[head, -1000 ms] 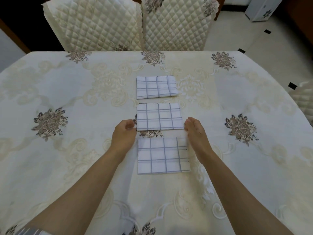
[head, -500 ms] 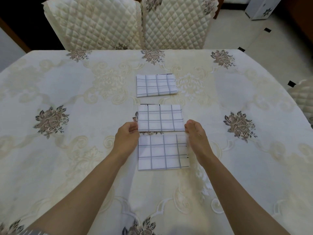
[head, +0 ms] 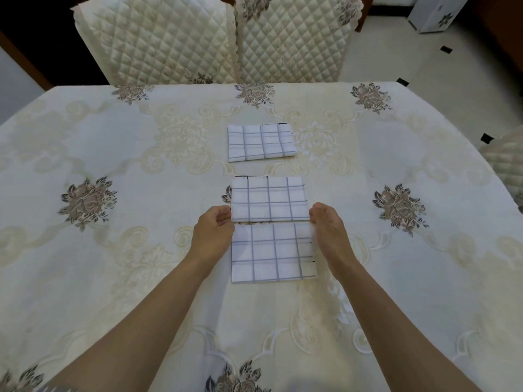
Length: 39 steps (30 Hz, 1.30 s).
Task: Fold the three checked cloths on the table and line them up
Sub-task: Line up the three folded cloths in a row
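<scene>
Three folded white cloths with grey checks lie in a column on the table. The far cloth (head: 261,142) lies alone, slightly skewed. The middle cloth (head: 269,198) has its near edge touching the near cloth (head: 272,252). My left hand (head: 212,232) pinches the middle cloth's near left corner. My right hand (head: 329,229) pinches its near right corner. Both hands flank the seam between the middle and near cloths.
The table (head: 85,250) wears a cream tablecloth with brown flower prints. Two quilted cream chairs (head: 198,41) stand at the far edge. Part of another chair (head: 506,162) shows at the right, beside the tiled floor.
Both hands have drawn the middle cloth toward me, closing the gap to the near cloth and widening the gap to the far one.
</scene>
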Each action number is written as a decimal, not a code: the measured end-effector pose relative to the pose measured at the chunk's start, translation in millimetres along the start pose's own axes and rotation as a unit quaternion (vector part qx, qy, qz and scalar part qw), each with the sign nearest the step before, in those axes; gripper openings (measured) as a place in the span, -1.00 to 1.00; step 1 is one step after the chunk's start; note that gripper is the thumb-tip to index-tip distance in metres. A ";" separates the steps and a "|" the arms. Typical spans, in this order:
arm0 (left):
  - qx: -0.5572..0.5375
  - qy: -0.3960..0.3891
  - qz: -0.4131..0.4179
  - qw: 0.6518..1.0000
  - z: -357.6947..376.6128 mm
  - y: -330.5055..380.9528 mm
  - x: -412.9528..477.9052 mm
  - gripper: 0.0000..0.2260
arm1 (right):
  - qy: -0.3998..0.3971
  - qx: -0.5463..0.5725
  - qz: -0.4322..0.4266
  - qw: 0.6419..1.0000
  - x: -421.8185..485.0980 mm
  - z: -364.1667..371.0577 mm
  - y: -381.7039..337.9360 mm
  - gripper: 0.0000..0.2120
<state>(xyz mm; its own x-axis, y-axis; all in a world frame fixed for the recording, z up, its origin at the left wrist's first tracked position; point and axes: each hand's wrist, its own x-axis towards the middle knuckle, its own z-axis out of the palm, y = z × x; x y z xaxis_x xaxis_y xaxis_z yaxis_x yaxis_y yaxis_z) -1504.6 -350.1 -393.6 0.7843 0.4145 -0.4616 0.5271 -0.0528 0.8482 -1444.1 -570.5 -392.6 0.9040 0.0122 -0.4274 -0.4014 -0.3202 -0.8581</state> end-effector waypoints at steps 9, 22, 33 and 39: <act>0.009 0.036 0.012 0.999 -8.7 13.7 26.8 -0.71 | 0.005 0.005 -0.013 1.000 30.0 2.7 -13.1 -0.53; -0.044 0.075 0.038 0.995 0.9 44.3 125.1 -0.61 | -0.008 0.031 -0.049 0.998 124.0 22.0 -58.5 -0.37; -0.065 0.054 0.061 0.995 6.3 51.8 135.9 -0.61 | -0.018 0.050 -0.071 0.996 142.2 36.9 -58.5 -0.49; -0.052 0.035 0.055 0.997 8.0 54.6 125.4 -0.63 | -0.016 0.051 -0.056 0.997 128.8 29.6 -58.0 -0.41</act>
<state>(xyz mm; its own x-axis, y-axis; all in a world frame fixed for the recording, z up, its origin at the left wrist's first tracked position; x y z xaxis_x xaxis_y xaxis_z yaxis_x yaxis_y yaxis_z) -1374.8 -308.3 -407.2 0.8090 0.4737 -0.3481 0.3994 -0.0083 0.9167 -1308.7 -522.4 -406.3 0.9393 0.0735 -0.3351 -0.3130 -0.2163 -0.9248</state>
